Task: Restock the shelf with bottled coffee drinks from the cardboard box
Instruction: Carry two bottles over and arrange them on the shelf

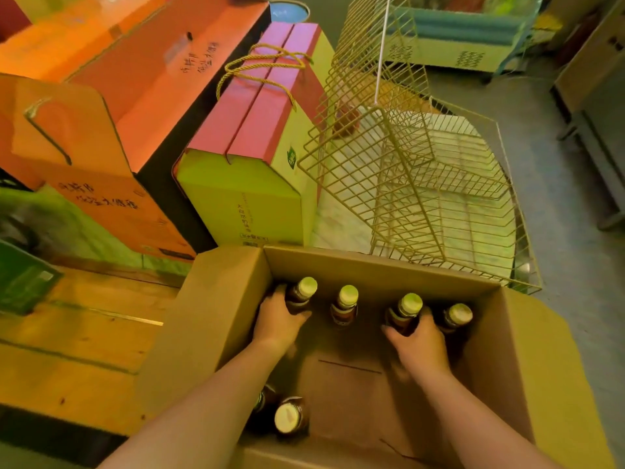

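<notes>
Landmark: open brown cardboard box (233, 299), flaps folded out, both forearms reaching down into it.

Nearest corner of the box, on the left: two dark brown coffee bottles; one shows its pale round cap (287, 417), the other (262, 399) is mostly hidden under the left forearm.

Along the box's far wall: row of four brown bottles with pale green-white caps.
- Left hand (277, 323) wrapped around the leftmost bottle (302, 292), fingers closed on its body below the cap.
- Second bottle (345, 304) stands free between the hands.
- Right hand (417, 341) closed around the third bottle (406, 311).
- Fourth bottle (456, 318) just beside the right hand, near the box's right wall; contact unclear.

Box floor between the two groups is bare cardboard.

Just beyond the box's far wall: gold wire tiered shelf rack (406, 170), its wire tiers bare.

Beyond the box to the left: green-and-pink carton with yellow rope handles (250, 170), then orange cartons with black lettering (111, 123).
</notes>
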`<state>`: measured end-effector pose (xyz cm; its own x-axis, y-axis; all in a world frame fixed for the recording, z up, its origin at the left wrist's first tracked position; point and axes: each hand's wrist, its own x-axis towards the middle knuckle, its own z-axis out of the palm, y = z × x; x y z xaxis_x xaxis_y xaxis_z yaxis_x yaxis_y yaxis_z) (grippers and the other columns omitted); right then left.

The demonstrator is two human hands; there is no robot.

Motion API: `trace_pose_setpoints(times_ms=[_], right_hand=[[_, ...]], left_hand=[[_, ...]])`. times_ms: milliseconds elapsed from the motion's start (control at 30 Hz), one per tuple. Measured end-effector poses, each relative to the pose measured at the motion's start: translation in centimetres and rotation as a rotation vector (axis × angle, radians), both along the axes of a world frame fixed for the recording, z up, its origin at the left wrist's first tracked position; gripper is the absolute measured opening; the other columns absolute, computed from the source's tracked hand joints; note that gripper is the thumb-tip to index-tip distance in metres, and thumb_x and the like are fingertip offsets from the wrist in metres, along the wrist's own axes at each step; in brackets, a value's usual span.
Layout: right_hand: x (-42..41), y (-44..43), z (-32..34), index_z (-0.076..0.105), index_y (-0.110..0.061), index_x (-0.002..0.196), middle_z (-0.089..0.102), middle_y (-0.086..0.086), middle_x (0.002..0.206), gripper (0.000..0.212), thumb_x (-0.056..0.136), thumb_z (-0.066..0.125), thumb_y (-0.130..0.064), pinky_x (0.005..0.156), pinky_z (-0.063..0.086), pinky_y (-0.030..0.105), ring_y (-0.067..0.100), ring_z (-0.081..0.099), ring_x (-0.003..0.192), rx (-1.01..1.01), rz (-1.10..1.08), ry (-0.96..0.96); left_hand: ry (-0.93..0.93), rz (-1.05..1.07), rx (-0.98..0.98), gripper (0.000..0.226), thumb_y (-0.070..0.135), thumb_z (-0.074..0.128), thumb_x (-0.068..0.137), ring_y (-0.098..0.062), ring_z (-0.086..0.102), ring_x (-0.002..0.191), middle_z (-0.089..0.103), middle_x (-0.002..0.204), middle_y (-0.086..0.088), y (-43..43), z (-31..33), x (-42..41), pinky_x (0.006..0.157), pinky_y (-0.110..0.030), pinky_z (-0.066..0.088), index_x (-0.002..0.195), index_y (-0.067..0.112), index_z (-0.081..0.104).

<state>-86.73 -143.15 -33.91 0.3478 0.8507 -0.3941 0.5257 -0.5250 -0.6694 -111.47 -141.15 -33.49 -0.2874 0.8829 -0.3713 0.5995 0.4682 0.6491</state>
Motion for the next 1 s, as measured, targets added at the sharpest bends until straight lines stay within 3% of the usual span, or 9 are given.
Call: trace_pose_setpoints(times_ms=[167,300,500,600,667,767,867,933,1000], right_hand=[[0.2,0.5,-1.0,0.057,-0.017,0.126,0.066,0.01,0.121,0.055,0.079,0.084,-0.021,0.098,0.049,0.043,0.033,0.059,0.119,0.042,-0.027,0.003],[0.5,0.0,0.1,0.061,-0.016,0.125,0.067,0.005,0.116,0.048,0.081,0.082,-0.019,0.09,0.045,0.032,0.027,0.061,0.114,0.073,-0.015,0.036],[0.7,-1.2,4.6,0.056,-0.021,0.132,0.058,-0.013,0.114,0.056,0.082,0.082,-0.022,0.093,0.043,0.027,0.008,0.053,0.108,0.142,0.108,0.06],[1.0,-1.5,6.9,0.056,-0.022,0.131,0.061,-0.013,0.116,0.056,0.081,0.083,-0.02,0.09,0.041,0.021,0.008,0.056,0.109,0.186,0.141,0.099],[1.3,-1.6,8.6,0.057,-0.021,0.132,0.064,-0.011,0.116,0.057,0.081,0.083,-0.02,0.085,0.042,0.016,0.01,0.059,0.111,0.208,0.157,0.138],[1.6,-1.6,11.2,0.055,-0.02,0.139,0.064,-0.005,0.126,0.066,0.079,0.084,-0.025,0.097,0.045,0.027,0.014,0.058,0.119,0.247,0.188,0.168],[1.8,-1.5,14.0,0.049,-0.021,0.145,0.063,-0.004,0.132,0.079,0.077,0.086,-0.032,0.106,0.047,0.04,0.016,0.058,0.123,0.29,0.243,0.22],[1.6,-1.6,16.1,0.054,-0.019,0.139,0.066,-0.004,0.125,0.069,0.078,0.085,-0.028,0.095,0.052,0.032,0.013,0.062,0.113,0.331,0.298,0.272],[1.0,-2.0,18.5,0.058,-0.022,0.128,0.066,-0.006,0.115,0.053,0.082,0.082,-0.018,0.076,0.048,0.019,0.003,0.061,0.098,0.371,0.371,0.328]], left_hand=[[-0.005,-0.007,0.061,0.048,0.022,0.084,0.079,-0.022,0.062,0.116,0.068,0.119,-0.003,0.5,-1.0,-0.2,0.094,-0.029,0.047,0.121,0.018,0.061],[-0.079,-0.024,0.058,0.042,0.022,0.084,0.078,-0.019,0.064,0.109,0.07,0.111,0.001,0.4,-0.4,-0.2,0.088,-0.025,0.046,0.114,0.019,0.063],[-0.176,-0.095,0.069,0.046,0.028,0.087,0.074,-0.011,0.061,0.101,0.065,0.107,0.009,-0.1,3.1,-0.6,0.085,-0.025,0.047,0.109,0.026,0.058],[-0.208,-0.13,0.086,0.045,0.029,0.088,0.072,-0.008,0.063,0.097,0.064,0.103,0.012,-0.3,6.0,-1.4,0.077,-0.021,0.046,0.106,0.026,0.058],[-0.24,-0.139,0.105,0.047,0.031,0.088,0.071,-0.009,0.064,0.098,0.066,0.104,0.01,-0.9,7.8,-1.9,0.082,-0.025,0.05,0.108,0.028,0.059],[-0.3,-0.141,0.151,0.046,0.029,0.089,0.071,-0.01,0.065,0.099,0.068,0.106,0.006,-2.5,11.1,-2.1,0.092,-0.034,0.054,0.107,0.028,0.06],[-0.338,-0.098,0.239,0.047,0.026,0.09,0.071,-0.009,0.066,0.099,0.068,0.106,0.006,-4.7,14.7,-2.3,0.092,-0.036,0.055,0.108,0.027,0.061],[-0.354,-0.051,0.303,0.048,0.026,0.089,0.073,-0.007,0.065,0.096,0.068,0.105,0.006,-6.6,17.4,-2.6,0.086,-0.028,0.055,0.112,0.027,0.062],[-0.357,0.011,0.371,0.051,0.034,0.088,0.072,-0.011,0.067,0.099,0.069,0.107,0.007,-8.5,19.7,-3.1,0.089,-0.032,0.055,0.116,0.032,0.063]])
